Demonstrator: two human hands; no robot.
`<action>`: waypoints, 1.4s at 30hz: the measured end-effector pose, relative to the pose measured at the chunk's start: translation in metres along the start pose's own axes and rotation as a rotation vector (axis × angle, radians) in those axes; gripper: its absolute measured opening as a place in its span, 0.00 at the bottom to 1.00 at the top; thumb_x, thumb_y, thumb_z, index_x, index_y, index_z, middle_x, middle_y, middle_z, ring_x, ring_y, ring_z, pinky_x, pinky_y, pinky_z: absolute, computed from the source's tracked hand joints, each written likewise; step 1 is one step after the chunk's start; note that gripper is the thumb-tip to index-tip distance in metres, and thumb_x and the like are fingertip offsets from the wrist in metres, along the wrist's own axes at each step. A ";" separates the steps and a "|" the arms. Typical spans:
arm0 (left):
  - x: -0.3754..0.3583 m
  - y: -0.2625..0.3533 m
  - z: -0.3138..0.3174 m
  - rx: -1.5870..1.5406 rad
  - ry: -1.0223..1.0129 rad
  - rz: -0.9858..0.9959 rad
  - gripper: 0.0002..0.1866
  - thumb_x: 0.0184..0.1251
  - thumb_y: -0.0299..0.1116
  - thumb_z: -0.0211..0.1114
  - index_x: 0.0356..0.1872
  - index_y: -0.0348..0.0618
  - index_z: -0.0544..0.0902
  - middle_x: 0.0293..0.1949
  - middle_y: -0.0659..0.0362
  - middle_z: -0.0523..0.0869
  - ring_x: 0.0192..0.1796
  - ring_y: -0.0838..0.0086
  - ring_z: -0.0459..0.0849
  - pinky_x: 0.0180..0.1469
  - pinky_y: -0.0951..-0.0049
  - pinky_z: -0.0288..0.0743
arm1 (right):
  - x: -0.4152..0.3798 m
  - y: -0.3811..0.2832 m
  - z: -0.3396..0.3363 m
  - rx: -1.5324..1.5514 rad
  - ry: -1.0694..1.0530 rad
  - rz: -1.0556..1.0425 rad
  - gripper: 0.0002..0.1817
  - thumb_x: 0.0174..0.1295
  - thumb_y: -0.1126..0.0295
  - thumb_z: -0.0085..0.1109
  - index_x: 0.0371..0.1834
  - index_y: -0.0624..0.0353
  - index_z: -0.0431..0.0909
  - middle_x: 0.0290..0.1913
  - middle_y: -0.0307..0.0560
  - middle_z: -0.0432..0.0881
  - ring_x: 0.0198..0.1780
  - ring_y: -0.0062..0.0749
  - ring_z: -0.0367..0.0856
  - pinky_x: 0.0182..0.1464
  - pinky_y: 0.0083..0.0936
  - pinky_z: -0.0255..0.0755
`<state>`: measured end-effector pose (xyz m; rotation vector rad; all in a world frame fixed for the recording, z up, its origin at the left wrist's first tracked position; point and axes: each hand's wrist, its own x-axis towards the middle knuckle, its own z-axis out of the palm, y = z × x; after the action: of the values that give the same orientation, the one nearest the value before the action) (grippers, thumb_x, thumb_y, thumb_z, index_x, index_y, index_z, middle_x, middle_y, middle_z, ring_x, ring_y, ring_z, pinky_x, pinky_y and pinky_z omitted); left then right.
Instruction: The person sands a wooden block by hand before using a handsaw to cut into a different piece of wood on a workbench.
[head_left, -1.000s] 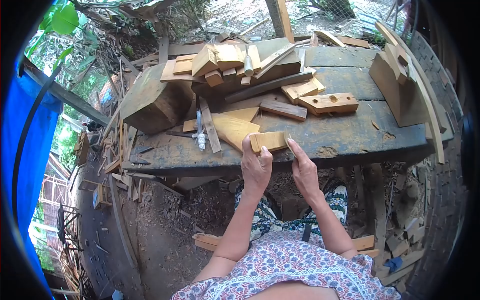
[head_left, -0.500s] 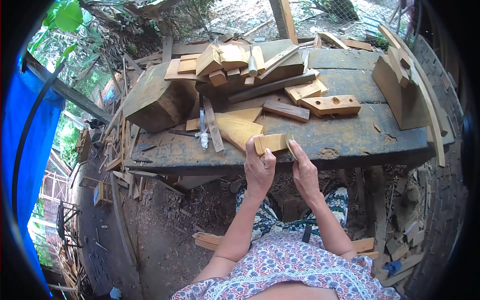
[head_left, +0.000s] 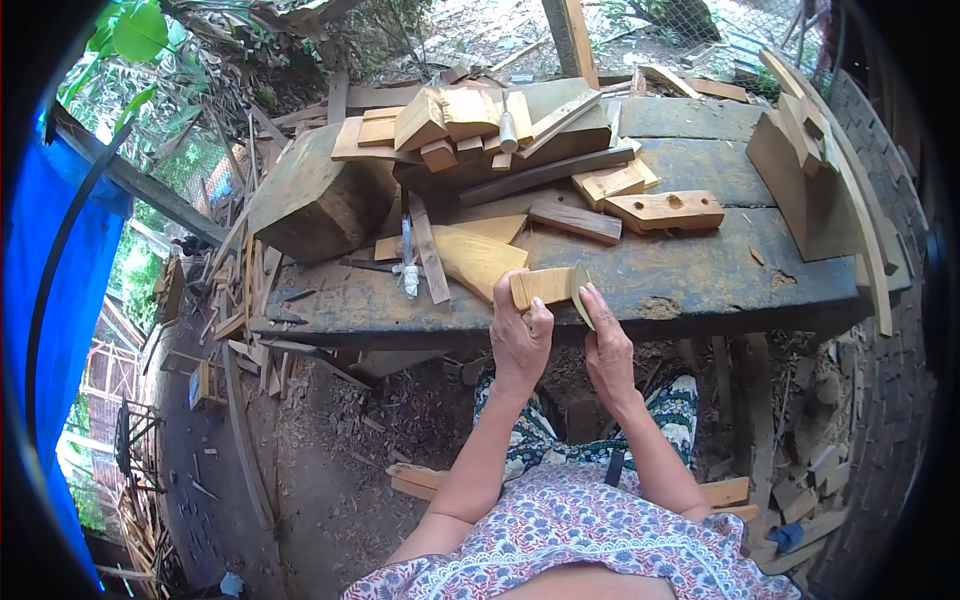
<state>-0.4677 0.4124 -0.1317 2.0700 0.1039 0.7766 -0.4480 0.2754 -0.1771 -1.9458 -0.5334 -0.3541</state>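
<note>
My left hand (head_left: 521, 335) grips a small light wooden block (head_left: 543, 287) above the bench's front edge, fingers and thumb around its left part. In my right hand (head_left: 609, 350) is a thin, bent, tan-olive sheet of what looks like sandpaper (head_left: 581, 293), held against the block's right end by the fingers. Just behind the left hand lies a broad yellow wood piece (head_left: 478, 262) on the workbench (head_left: 700, 290). Which face of the sheet touches the block cannot be made out.
Wood blocks and a chisel-like tool with a pale handle (head_left: 508, 134) lie on a thick beam at the back. A drilled block (head_left: 665, 210) and a dark wood strip (head_left: 575, 222) rest on the bench. Boards (head_left: 800, 200) lean at right. Scraps cover the ground.
The sheet in my right hand has tilted and shows more of its face at the block's end. My left hand keeps its hold on the block.
</note>
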 end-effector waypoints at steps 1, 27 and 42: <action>0.000 0.001 0.000 0.000 0.002 0.001 0.22 0.65 0.35 0.49 0.58 0.36 0.64 0.50 0.39 0.74 0.51 0.44 0.78 0.54 0.54 0.73 | -0.001 0.008 0.004 -0.001 0.020 0.022 0.32 0.55 0.89 0.45 0.66 0.56 0.67 0.64 0.58 0.71 0.65 0.49 0.71 0.65 0.39 0.68; -0.004 0.002 -0.001 0.018 0.004 0.021 0.23 0.64 0.35 0.49 0.58 0.35 0.64 0.51 0.41 0.74 0.50 0.44 0.78 0.53 0.53 0.74 | 0.000 -0.003 -0.009 0.130 -0.004 0.070 0.32 0.54 0.89 0.42 0.65 0.57 0.69 0.63 0.58 0.73 0.65 0.49 0.71 0.65 0.38 0.67; -0.006 -0.001 0.000 0.027 0.009 0.024 0.23 0.64 0.35 0.50 0.59 0.36 0.64 0.51 0.41 0.74 0.50 0.44 0.78 0.51 0.54 0.75 | -0.009 0.012 0.005 0.042 0.023 0.054 0.32 0.57 0.87 0.43 0.68 0.54 0.66 0.62 0.60 0.74 0.62 0.50 0.74 0.62 0.38 0.71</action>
<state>-0.4719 0.4109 -0.1353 2.0969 0.0948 0.8030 -0.4493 0.2736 -0.1929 -1.9094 -0.4692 -0.3278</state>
